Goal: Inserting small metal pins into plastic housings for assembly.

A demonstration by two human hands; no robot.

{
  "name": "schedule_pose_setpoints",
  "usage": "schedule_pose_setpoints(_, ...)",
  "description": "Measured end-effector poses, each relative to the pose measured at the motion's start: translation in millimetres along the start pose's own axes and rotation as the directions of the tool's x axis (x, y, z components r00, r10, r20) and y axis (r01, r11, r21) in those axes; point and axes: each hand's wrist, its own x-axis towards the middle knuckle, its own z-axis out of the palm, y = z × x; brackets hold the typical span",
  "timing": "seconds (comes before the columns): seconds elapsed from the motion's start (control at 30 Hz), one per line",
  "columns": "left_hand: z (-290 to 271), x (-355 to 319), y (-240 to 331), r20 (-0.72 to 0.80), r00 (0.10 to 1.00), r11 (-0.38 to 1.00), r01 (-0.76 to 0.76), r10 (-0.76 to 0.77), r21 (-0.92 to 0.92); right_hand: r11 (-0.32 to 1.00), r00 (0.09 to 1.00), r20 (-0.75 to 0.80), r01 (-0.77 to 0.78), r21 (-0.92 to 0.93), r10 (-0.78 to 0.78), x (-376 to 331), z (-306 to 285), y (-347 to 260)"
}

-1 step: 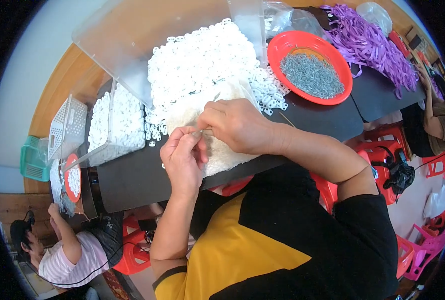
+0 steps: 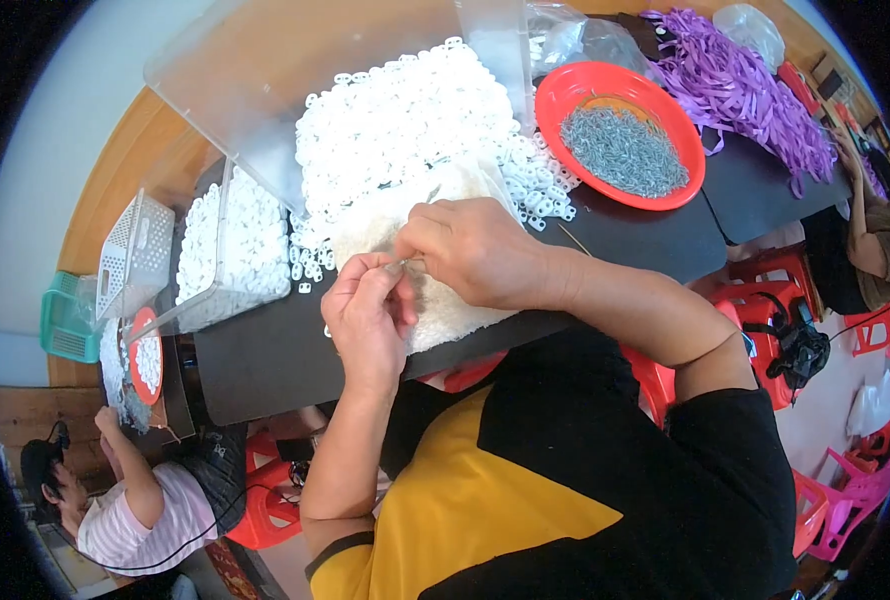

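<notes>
My left hand (image 2: 368, 308) and my right hand (image 2: 485, 252) meet fingertip to fingertip over a cream cloth (image 2: 460, 312) on the dark table. Both are closed in a pinch. Between the fingertips shows a tiny, thin piece, too small and too covered to name. Just beyond the cloth rises a big heap of small white plastic pieces with holes (image 2: 395, 115), spilling out of a clear bin (image 2: 235, 90) tipped on its side. To the right, a red bowl (image 2: 685, 140) holds many small silvery metal parts (image 2: 625, 150).
Left stand a clear box (image 2: 205, 305) of white pieces, a white basket (image 2: 135, 255) and a green basket (image 2: 70, 330). Purple ribbons (image 2: 745, 95) lie far right. A thin stick (image 2: 574, 239) rests by my right wrist. One person (image 2: 145, 510) sits left, another (image 2: 865, 240) right.
</notes>
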Motion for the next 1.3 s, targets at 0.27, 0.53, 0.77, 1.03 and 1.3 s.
schedule_pose_setpoints(0.27, 4, -2, -5, 0.004, 1.000, 0.999, -0.030, 0.030, 0.036, 0.999, 1.000, -0.008, -0.020, -0.043, 0.019, -1, -2, 0)
schedule_pose_setpoints(0.53, -3, 6, -14, -0.035, 0.980, 0.956, -0.181, 0.194, 0.229, 0.972, 0.985, 0.014, -0.175, 0.154, 0.175, 0, -6, 4)
schedule_pose_setpoints(0.77, -13, 12, -22, 0.070, 0.906, 0.808, -0.406, 0.418, 0.426, 0.982, 0.982, -0.049, -0.182, -0.041, 0.180, 0, -13, 13)
schedule_pose_setpoints(1.03, 9, 18, -13, 0.527, 0.600, 0.043, -0.683, 0.601, 0.729, 0.966, 0.994, 0.056, -0.080, -0.246, 0.096, 2, -22, 22)
schedule_pose_setpoints(1.3, 7, 34, -18, 0.576, 0.600, 0.013, -0.699, 0.556, 0.715, 0.962, 0.981, 0.019, -0.187, -0.200, 0.194, 4, -27, 19)
